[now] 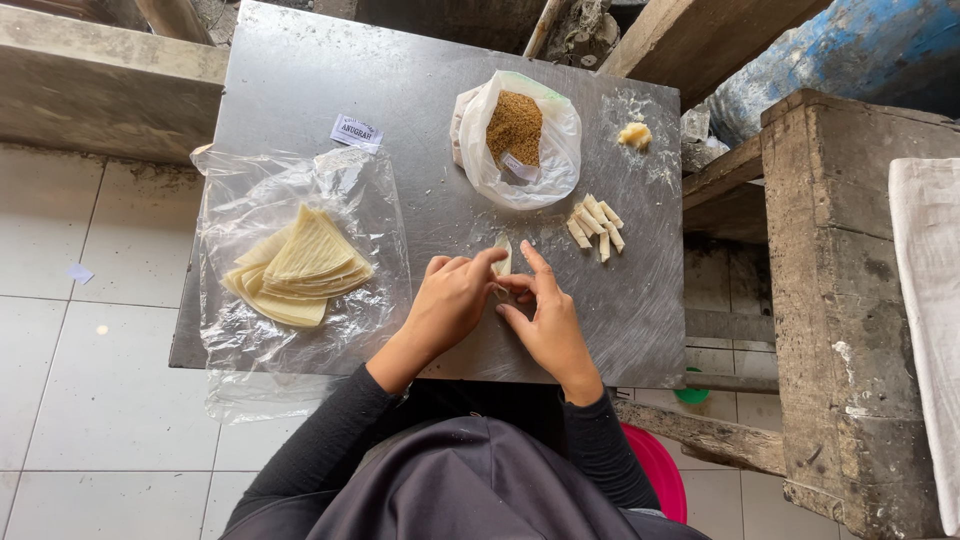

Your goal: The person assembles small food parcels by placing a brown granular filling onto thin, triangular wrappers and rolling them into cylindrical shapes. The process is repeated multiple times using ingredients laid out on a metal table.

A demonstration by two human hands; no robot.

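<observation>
Both hands, the left hand (450, 300) and the right hand (545, 320), pinch one small folded pastry wrapper (503, 257) on the metal tabletop (300, 90), near finished rolls (596, 225).

A blue barrel (850, 50) stands beside a wooden bench (850, 300).

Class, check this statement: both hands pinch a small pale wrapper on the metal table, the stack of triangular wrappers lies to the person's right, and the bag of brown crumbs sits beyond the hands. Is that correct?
Not quite. In the head view the stack of triangular wrappers lies to the person's left, on clear plastic. The rest holds: the left hand and right hand pinch the small pale wrapper on the metal table, with the bag of brown crumbs beyond.
</observation>
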